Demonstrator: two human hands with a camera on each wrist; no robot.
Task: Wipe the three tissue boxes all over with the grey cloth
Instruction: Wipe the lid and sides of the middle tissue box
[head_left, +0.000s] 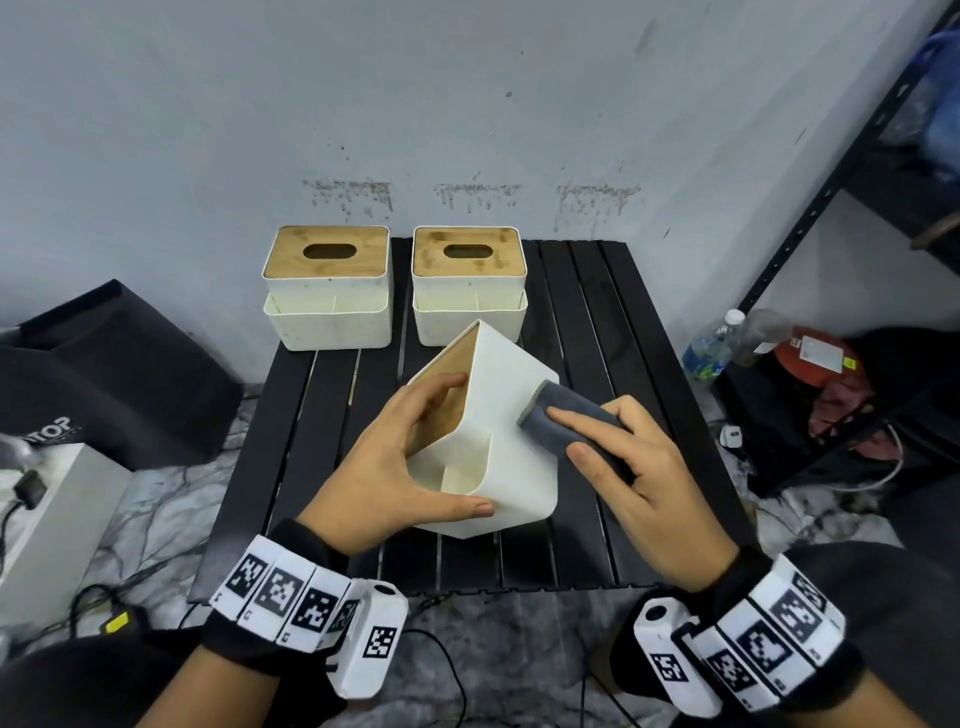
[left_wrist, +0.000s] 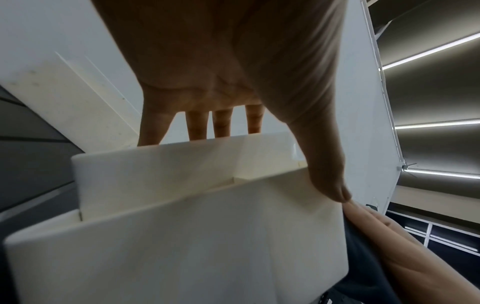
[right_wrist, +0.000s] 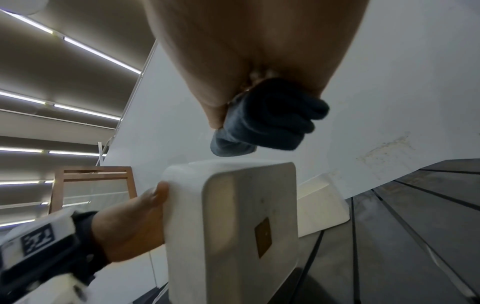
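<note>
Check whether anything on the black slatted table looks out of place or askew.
Only the nearest white tissue box with bamboo lid is off its base: the left hand holds it tipped on edge while the right hand presses the folded grey cloth to its side. That fits wiping. The two upright boxes stand square.

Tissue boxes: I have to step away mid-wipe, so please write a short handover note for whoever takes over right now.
Left hand: grips the near box, tipped on the black table, wooden lid turned left.
Right hand: presses the folded grey cloth against that box's upturned white side.
The left box and right box stand upright at the table's back edge, lids on.
Done: wiping of the near box is under way; which faces are already wiped cannot be told.
Left: finish this box all over, then the other two, if not yet wiped.
</note>
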